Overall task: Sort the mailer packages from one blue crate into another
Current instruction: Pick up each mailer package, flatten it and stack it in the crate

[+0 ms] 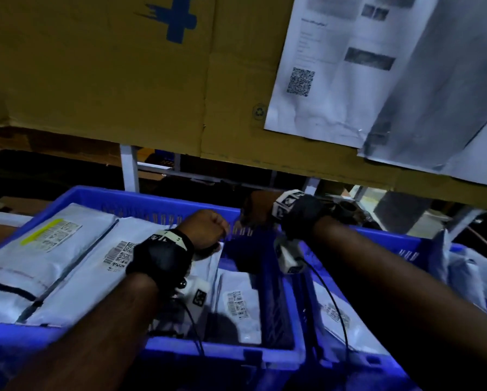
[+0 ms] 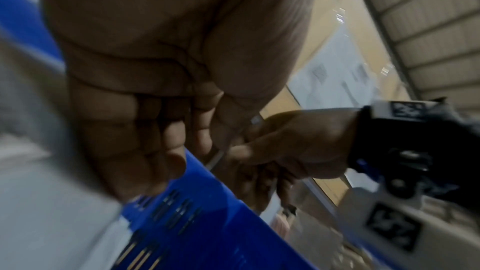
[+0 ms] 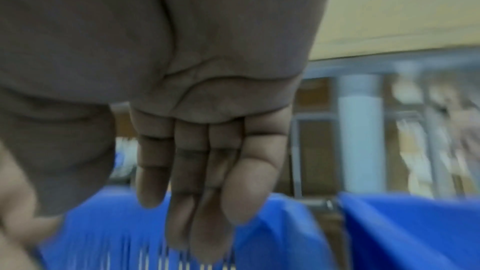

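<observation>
Over the left blue crate [image 1: 157,197], both hands hang near its far wall: the left hand [image 1: 205,228] with fingers loosely extended, empty; the right hand [image 1: 257,208] likewise relaxed (views blurred). White mailer packages [image 1: 67,258] lie inside; more fill the right crate [image 1: 405,241].

Support surface is sitting mostly hidden. Two blue crates are resting side by side on it: left crate [image 1: 163,198] is holding white mailer packages [image 1: 53,249]; right crate [image 1: 383,235] is holding more mailers [image 1: 341,320].
</observation>
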Motion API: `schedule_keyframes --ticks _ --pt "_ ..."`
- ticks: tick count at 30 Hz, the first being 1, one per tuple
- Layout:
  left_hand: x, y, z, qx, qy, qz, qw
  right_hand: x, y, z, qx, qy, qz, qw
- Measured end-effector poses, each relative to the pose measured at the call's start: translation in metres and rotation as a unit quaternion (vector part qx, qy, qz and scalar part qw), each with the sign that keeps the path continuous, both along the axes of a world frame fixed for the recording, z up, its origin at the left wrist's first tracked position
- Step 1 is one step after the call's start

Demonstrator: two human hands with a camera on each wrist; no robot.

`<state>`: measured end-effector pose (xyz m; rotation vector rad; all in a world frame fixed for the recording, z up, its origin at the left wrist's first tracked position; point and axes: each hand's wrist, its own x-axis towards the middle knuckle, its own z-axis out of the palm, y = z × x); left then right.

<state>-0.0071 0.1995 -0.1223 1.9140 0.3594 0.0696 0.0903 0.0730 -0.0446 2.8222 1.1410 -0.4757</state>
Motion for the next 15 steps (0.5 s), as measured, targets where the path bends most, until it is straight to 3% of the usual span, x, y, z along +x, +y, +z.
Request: schedule_keyframes --ticks 3,6,12,15 --pt "0.01 -0.014 0.02 0.162 0.001 -0.062 0.985 0.011 -0.047 0.008 0.057 0.058 -0.027 0.996" --pt "0.017 -0.034 0.04 0.275 -0.003 -0.068 0.959 0.016 -0.095 0.018 0.071 0.11 -0.091 0.987" --pt "0.023 -0.085 0.081 0.379 -0.03 -0.074 0.922 0.021 -0.181 0.025 0.05 0.101 -0.154 0.982" --pt "0.029 -0.119 0.091 0.381 -0.035 -0.091 0.92 0.032 -0.212 0.0 -0.008 0.093 -0.157 0.983"
